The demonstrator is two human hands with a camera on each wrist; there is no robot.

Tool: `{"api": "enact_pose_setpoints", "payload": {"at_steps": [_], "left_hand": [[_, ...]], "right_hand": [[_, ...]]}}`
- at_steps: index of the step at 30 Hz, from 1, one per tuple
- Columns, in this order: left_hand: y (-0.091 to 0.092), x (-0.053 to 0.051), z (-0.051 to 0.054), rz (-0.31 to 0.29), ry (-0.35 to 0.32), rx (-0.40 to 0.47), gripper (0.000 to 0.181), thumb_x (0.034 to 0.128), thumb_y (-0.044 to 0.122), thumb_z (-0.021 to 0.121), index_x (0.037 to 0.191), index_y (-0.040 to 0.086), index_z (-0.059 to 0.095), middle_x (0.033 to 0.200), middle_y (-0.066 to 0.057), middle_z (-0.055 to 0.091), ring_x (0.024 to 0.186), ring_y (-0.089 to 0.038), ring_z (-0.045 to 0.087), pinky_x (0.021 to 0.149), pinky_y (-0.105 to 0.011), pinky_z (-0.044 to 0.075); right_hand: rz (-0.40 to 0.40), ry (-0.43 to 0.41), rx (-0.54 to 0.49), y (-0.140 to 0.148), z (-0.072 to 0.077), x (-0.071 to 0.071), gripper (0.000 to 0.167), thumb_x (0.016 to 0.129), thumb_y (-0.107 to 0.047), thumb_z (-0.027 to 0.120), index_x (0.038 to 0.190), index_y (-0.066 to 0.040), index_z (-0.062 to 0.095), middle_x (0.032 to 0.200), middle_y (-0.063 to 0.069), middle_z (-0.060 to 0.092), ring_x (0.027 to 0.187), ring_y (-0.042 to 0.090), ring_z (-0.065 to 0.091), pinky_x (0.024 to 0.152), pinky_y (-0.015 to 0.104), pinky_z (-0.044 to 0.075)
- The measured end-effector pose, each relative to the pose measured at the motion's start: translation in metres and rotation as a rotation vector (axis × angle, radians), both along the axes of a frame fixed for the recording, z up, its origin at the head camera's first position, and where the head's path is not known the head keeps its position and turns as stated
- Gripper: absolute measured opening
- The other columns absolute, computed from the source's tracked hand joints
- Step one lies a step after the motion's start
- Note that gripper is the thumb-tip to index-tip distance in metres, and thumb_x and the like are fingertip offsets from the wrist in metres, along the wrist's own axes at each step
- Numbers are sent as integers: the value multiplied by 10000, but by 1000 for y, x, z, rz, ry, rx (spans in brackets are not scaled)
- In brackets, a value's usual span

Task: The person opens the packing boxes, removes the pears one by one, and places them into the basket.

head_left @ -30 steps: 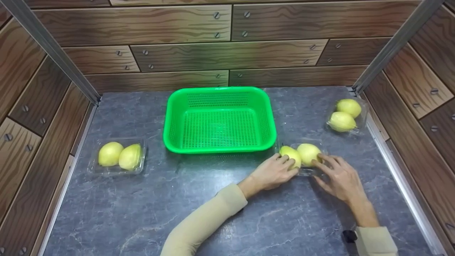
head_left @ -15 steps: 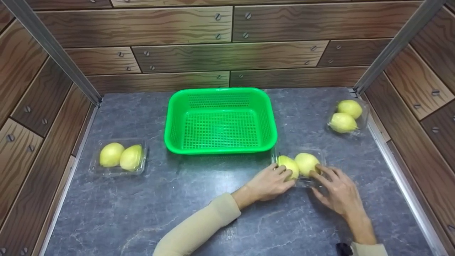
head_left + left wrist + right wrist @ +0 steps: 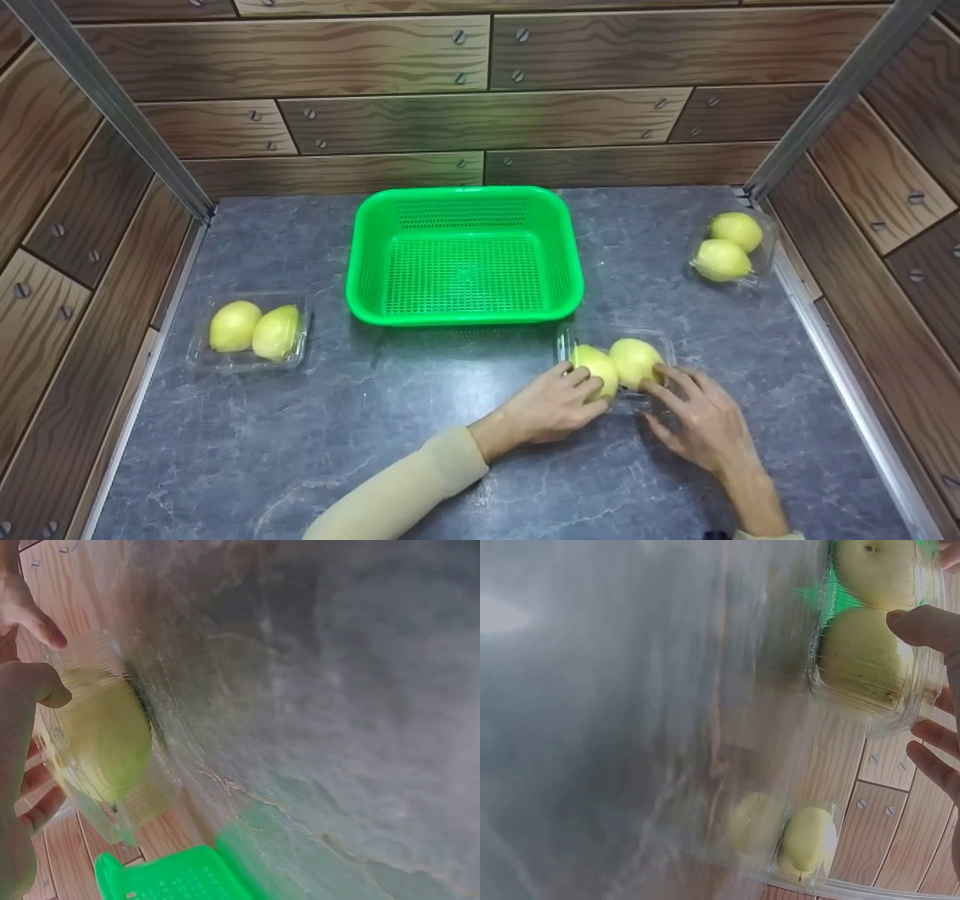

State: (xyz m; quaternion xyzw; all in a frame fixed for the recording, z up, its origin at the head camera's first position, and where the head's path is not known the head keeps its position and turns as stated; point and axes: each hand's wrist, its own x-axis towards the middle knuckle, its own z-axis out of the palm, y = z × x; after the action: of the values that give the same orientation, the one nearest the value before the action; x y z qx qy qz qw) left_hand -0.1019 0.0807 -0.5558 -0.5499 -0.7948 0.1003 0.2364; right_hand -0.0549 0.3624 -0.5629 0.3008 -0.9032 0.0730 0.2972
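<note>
A clear plastic clamshell box with two yellow pears in it is between my hands, right of centre. My left hand grips its left end, thumb on the near side and fingers over the far side. My right hand holds the right end between thumb and fingers. In the left wrist view the left thumb lies against the box beside one pear. The right wrist view has the right thumb on the box wall, over a speckled pear.
A green plastic basket stands behind the hands, with nothing in it. Another clear box with two pears lies at the left, and one more at the back right. Wood-patterned walls bound the grey tabletop.
Both hands have drawn the box of pears toward the person and slightly left, away from the basket. The basket and the other two boxes have stayed put.
</note>
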Motion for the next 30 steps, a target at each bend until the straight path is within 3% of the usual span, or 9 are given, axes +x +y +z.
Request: {"api": "enact_pose_setpoints", "payload": {"at_steps": [5, 11, 25, 30], "left_hand": [[-7, 5, 0, -8, 8, 16, 276, 1085, 321, 475, 1318, 277, 616, 1255, 69, 666, 1119, -118, 619, 966, -257, 553], [-20, 10, -3, -28, 11, 80, 237, 1068, 310, 506, 1254, 281, 649, 1223, 70, 679, 1099, -123, 629, 963, -267, 556], [-59, 27, -9, -31, 24, 155, 300, 1027, 322, 578, 1312, 271, 659, 1176, 61, 685, 1044, -124, 630, 923, -270, 563], [-73, 27, -11, -26, 21, 179, 303, 1006, 313, 605, 1299, 269, 667, 1163, 59, 676, 1031, -126, 622, 926, -270, 566]], "right_hand": [[21, 10, -6, -4, 0, 3, 413, 837, -387, 664, 1168, -165, 774, 1171, 124, 733, 981, 342, 680, 766, 495, 615], [54, 63, 21, -13, -3, 3, 457, 751, -390, 690, 1143, -173, 779, 1140, 114, 740, 953, 329, 689, 741, 482, 633], [131, 56, 40, -44, -2, 5, 461, 792, -457, 738, 1172, -199, 778, 1173, 97, 738, 966, 295, 693, 733, 434, 638], [172, 50, 45, -55, -1, 1, 528, 735, -454, 838, 1189, -193, 777, 1181, 103, 738, 980, 287, 694, 747, 423, 641]]}}
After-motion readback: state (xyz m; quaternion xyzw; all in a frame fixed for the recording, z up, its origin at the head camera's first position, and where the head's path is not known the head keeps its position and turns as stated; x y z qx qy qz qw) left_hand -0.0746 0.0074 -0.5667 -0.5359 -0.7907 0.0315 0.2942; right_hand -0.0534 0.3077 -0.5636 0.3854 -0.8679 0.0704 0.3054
